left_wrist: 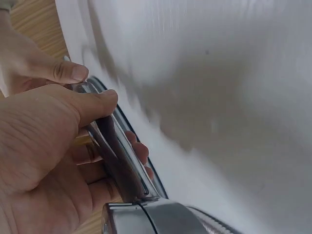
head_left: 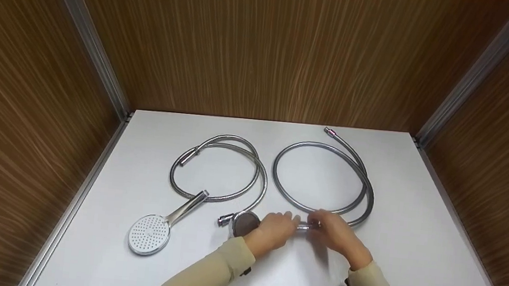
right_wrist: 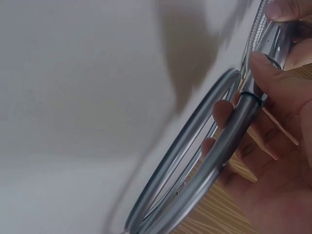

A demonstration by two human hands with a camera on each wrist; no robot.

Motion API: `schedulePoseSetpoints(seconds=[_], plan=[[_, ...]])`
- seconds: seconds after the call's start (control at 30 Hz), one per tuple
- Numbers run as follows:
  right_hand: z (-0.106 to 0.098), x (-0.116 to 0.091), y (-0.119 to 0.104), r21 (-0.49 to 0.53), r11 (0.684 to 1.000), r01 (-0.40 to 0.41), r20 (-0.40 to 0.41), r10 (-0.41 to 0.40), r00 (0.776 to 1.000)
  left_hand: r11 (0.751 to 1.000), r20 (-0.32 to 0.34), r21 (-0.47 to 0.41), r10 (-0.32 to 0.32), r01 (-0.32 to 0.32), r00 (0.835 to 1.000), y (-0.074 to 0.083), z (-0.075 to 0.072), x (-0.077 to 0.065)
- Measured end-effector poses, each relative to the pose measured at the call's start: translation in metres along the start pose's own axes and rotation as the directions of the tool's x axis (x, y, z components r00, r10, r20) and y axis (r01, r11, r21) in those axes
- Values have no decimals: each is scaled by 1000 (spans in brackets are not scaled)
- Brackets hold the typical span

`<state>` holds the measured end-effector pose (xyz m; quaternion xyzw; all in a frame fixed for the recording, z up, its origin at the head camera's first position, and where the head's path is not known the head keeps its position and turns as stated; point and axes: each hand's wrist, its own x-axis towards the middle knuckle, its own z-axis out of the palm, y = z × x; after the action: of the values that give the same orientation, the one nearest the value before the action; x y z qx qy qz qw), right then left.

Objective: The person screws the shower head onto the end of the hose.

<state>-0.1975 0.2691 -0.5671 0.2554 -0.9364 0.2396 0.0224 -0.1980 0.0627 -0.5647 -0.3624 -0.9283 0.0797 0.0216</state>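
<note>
My left hand (head_left: 274, 231) grips the chrome handle of a shower head (left_wrist: 124, 161); in the head view its round head (head_left: 245, 224) shows left of the hand. My right hand (head_left: 332, 230) holds the end fitting (right_wrist: 253, 87) of a smooth grey shower hose (right_wrist: 224, 136) between thumb and fingers. Fitting and handle end meet in line between the two hands; how far they are joined is hidden by the fingers. From the right hand the hose (head_left: 275, 168) runs back into a loop on the table, its other end (head_left: 330, 131) at the far side.
A second shower head (head_left: 149, 234) lies face up at the left on the white table (head_left: 412, 251). Behind it lies a coiled braided metal hose (head_left: 172, 177), one end fitting (head_left: 225, 220) close to the held shower head. Wood-grain panels (head_left: 264, 46) enclose the back and sides.
</note>
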Motion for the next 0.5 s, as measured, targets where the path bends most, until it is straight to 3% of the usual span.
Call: schedulePoseSetpoints(seconds=[0.23, 0.5], plan=[[0, -2, 0, -3, 1000, 4, 23, -4, 1000, 999, -63, 35, -7, 9, 998, 9, 5, -3], [0, -4, 0, 25, 999, 20, 54, -22, 998, 999, -54, 10, -33, 34, 998, 17, 7, -6]])
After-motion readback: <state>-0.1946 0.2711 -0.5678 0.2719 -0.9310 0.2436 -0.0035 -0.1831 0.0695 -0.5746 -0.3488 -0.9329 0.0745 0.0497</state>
